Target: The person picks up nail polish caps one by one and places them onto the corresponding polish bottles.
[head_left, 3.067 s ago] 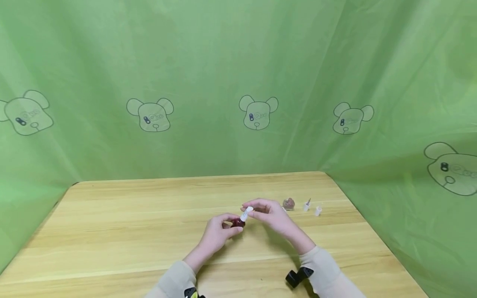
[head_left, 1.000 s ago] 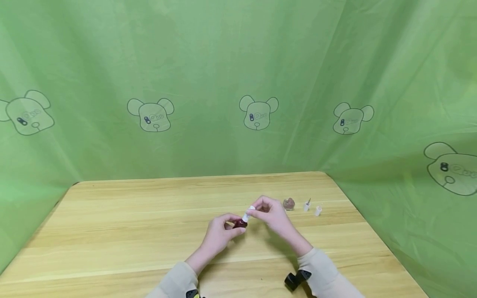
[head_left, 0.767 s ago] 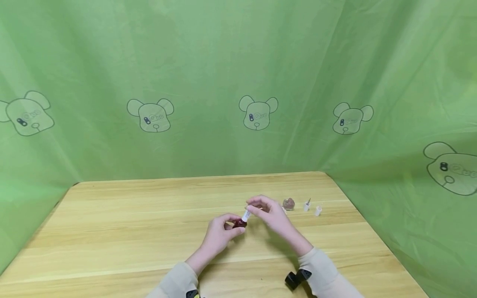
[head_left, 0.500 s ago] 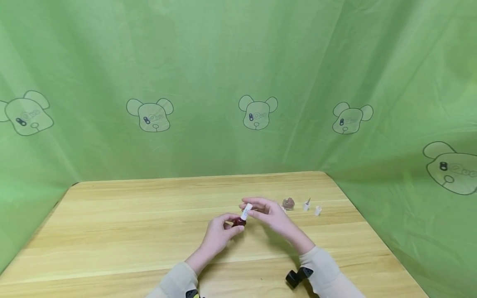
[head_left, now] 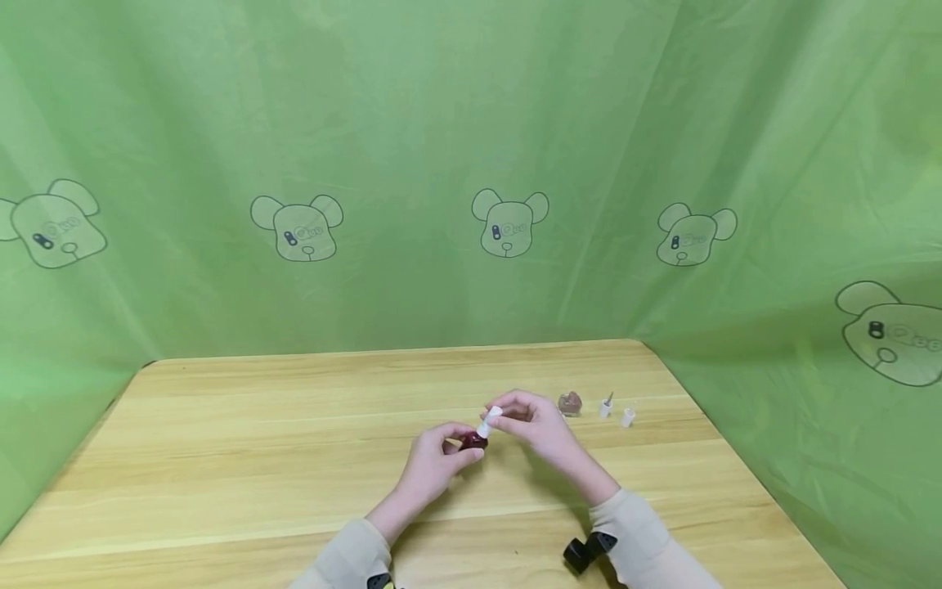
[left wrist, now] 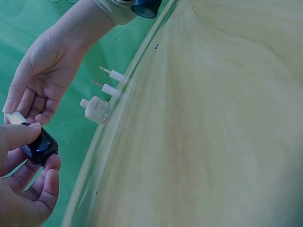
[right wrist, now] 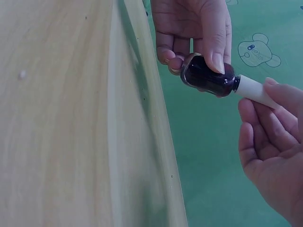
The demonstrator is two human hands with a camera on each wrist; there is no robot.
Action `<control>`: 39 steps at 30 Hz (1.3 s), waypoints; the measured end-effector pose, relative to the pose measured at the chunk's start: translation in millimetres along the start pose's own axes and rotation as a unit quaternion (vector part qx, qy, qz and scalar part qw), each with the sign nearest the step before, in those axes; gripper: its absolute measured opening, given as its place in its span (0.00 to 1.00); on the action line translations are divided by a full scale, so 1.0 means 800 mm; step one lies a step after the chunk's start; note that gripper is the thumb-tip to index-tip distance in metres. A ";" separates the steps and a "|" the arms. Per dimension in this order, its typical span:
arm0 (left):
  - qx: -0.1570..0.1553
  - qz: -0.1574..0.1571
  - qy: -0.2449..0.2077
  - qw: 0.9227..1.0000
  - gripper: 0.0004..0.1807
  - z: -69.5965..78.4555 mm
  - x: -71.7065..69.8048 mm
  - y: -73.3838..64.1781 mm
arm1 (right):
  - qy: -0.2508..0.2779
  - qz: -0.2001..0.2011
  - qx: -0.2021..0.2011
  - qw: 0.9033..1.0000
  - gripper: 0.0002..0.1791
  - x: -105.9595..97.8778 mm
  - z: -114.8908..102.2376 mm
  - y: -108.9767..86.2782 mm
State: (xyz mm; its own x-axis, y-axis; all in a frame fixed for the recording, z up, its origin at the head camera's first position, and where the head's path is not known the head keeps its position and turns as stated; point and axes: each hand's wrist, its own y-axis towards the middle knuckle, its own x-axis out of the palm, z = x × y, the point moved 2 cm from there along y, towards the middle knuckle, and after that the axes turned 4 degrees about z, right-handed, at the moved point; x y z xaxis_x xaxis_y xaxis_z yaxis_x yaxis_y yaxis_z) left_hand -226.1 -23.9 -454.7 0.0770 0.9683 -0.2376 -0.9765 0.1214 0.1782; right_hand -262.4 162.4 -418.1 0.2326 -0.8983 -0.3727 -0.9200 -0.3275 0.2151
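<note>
Gripping a dark red bottle (head_left: 473, 442) with the left hand (head_left: 432, 460) and pinching its white cap (head_left: 486, 424) with the right hand (head_left: 540, 427), leaving wider tabletop (head_left: 257, 458) toward the left edge (head_left: 91, 446) than the right.

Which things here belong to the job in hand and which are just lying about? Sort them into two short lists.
In the job:
dark bottle, held by the left hand
white cap, pinched by the right hand

Apparently just lying about:
uncapped pale bottle
white brush cap, brush upward
second white brush cap
</note>
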 end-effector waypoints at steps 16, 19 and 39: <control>0.006 0.000 0.015 1.000 0.15 0.004 0.000 -0.002 | -0.001 0.074 0.036 0.997 0.12 0.005 -0.002 -0.001; 0.004 0.003 0.020 1.000 0.15 0.005 -0.001 -0.002 | 0.000 0.079 0.039 0.996 0.12 0.006 -0.001 -0.001; 0.011 -0.002 0.002 1.000 0.16 0.010 -0.001 -0.002 | 0.008 -0.061 -0.036 0.997 0.19 0.002 -0.006 -0.003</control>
State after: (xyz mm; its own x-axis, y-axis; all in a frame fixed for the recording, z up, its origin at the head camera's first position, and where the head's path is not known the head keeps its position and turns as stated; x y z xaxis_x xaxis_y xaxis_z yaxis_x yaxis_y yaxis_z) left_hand -223.0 -23.3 -447.3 0.0794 0.9669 -0.2425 -0.9716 0.1294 0.1979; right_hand -258.1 160.8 -414.9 0.3467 -0.8551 -0.3854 -0.8597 -0.4541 0.2340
